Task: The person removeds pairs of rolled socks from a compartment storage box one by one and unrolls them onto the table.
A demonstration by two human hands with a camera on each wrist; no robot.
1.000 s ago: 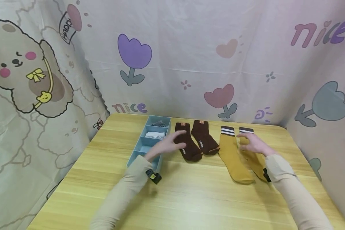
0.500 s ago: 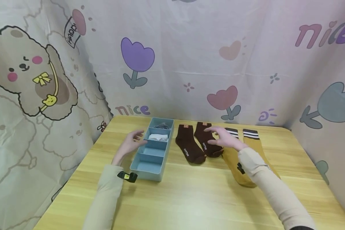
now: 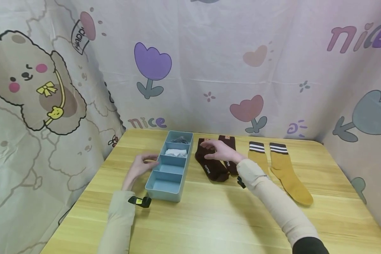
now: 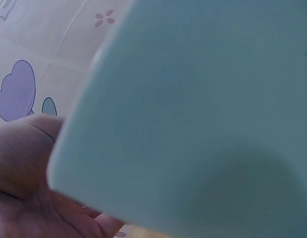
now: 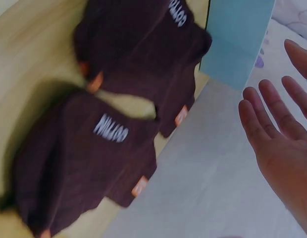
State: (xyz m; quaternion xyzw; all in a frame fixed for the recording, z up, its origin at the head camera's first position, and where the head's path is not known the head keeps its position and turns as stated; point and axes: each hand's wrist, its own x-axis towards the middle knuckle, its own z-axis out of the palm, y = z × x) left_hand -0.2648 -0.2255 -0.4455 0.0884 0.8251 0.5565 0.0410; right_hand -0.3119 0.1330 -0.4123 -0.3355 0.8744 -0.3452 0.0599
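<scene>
In the head view, a light blue divided box (image 3: 163,195) stands left of centre. My left hand (image 3: 141,165) is at its left side, fingertips right at the wall. The box side fills most of the left wrist view, with part of the hand (image 4: 25,198) behind its edge. My right hand (image 3: 222,151), fingers loosely bent and holding nothing, hovers over two dark brown socks. It overlaps both the left brown sock (image 3: 207,165) and the right brown sock (image 3: 231,141). In the right wrist view the brown socks (image 5: 94,153) lie below the spread fingers.
Two mustard socks with striped cuffs lie on the right: one mustard sock (image 3: 290,178) shows whole, the other mustard sock (image 3: 257,155) is partly behind my right sleeve. The box's back compartments hold a bunched white item (image 3: 176,152) and a grey item (image 3: 180,140). A printed curtain (image 3: 193,70) hangs behind the table.
My right hand has moved left from the mustard socks to above the brown socks. My left hand has gone from the brown socks over to the box's left side.
</scene>
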